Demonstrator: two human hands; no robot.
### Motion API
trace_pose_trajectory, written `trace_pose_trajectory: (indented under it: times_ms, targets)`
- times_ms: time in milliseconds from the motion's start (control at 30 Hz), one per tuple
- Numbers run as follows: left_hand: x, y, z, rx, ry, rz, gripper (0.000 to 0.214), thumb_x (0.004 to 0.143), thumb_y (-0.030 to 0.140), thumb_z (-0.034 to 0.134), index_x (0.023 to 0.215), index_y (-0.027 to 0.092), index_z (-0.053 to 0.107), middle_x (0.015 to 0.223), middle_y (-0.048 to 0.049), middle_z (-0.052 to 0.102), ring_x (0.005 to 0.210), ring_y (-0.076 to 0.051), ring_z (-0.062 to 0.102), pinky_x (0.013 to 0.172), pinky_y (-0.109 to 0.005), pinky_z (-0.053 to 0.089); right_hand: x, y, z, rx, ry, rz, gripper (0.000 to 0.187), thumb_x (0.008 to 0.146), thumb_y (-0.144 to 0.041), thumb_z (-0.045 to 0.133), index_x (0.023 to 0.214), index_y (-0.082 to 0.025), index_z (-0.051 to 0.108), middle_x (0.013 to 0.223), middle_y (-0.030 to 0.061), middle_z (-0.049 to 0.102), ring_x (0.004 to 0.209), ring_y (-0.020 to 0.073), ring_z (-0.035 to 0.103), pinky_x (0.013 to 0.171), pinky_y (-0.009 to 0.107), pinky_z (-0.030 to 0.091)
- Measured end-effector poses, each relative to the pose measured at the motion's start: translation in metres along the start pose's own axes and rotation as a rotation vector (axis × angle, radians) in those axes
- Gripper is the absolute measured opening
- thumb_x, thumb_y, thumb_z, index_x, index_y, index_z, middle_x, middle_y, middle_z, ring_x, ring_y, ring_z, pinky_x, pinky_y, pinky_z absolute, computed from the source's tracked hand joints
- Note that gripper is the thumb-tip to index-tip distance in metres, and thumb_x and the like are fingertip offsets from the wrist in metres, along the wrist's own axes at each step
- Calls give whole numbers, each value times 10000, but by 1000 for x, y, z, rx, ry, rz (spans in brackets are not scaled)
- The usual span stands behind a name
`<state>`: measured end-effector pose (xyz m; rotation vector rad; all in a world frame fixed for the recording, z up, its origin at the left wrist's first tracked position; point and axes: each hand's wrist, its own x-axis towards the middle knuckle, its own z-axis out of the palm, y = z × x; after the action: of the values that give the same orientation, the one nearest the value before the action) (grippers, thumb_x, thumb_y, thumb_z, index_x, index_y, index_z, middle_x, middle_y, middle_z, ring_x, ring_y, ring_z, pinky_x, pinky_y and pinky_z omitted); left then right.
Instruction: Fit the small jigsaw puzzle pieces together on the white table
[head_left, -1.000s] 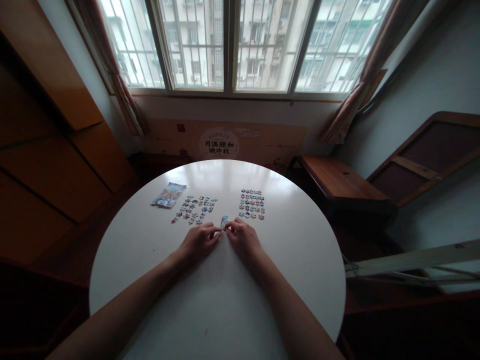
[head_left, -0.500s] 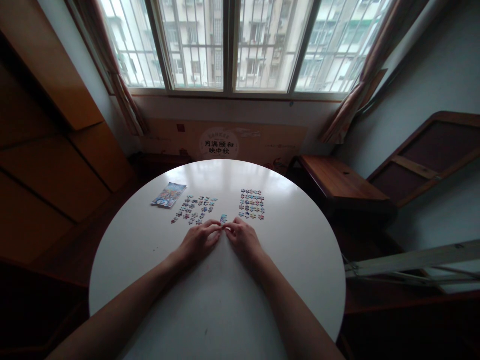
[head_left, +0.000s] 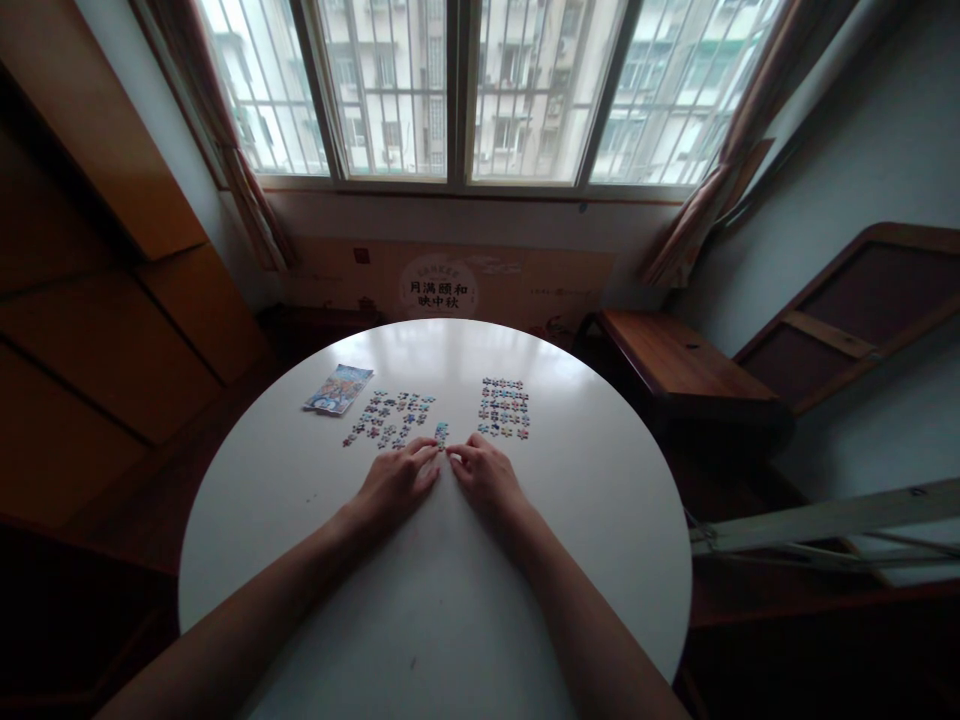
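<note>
Puzzle strip (head_left: 442, 432) between 2 hands (head_left: 400, 475) on white table (head_left: 450, 620)

vs 0.5 s ago | puzzle strip (head_left: 442, 432): shifted left, farther out | fingertips (head_left: 453, 451): parted

The pale round emblem (head_left: 439, 289) on the tan panel (head_left: 510, 280) reads 月满颐和 — with 映中秋 beneath — while smaller lettering (head_left: 560, 293) to its right is too small to make out.

Round white table (head_left: 450, 620), puzzle pieces (head_left: 442, 432), printed sheet (head_left: 339, 389)
</note>
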<state>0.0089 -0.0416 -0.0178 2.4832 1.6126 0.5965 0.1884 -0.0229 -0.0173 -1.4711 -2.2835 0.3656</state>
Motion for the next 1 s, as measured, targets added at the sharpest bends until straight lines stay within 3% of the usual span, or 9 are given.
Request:
trace_pose_trajectory:
  times_ms: [167, 400, 800, 1000]
  targets:
    - [0, 0, -1, 25, 20, -74, 300, 901, 328, 474, 1153, 264, 623, 1193, -27, 601, 889, -161, 640, 755, -251, 478, -1, -1, -2, 3, -7, 4, 262, 918, -306, 494, 1114, -305, 668, 930, 26, 597, 826, 132, 579, 745, 211, 386]
    - [2, 3, -4, 36, 0, -190, 296, 897, 360, 467, 1075, 241, 671, 800, -14, 638, 701, -137, 591, 640, -225, 405, -1, 0, -2, 23, -10, 4, 269, 914, -302, 497, 1126, -305, 662, 930, 22, 603, 809, 126, 575, 735, 208, 382]
    - [2, 4, -6, -6, -43, -201, 344, 865, 327, 499, 1171, 244, 632, 811, -14, 663, 694, -135, 583, 628, -224, 388, 0, -4, -2, -17, -39, 2, 300, 905, -323, 509, 1177, -322, 636, 895, 31, 604, 845, 149, 562, 759, 225, 370]
    - [3, 1, -3, -33, -4, -213, 326, 870, 347, 498, 1137, 239, 651, 791, -7, 669, 703, -137, 598, 643, -226, 406, -1, -5, -3, -14, -31, 2, 291, 903, -313, 513, 1163, -315, 645, 894, 33, 604, 837, 149, 560, 757, 227, 370]
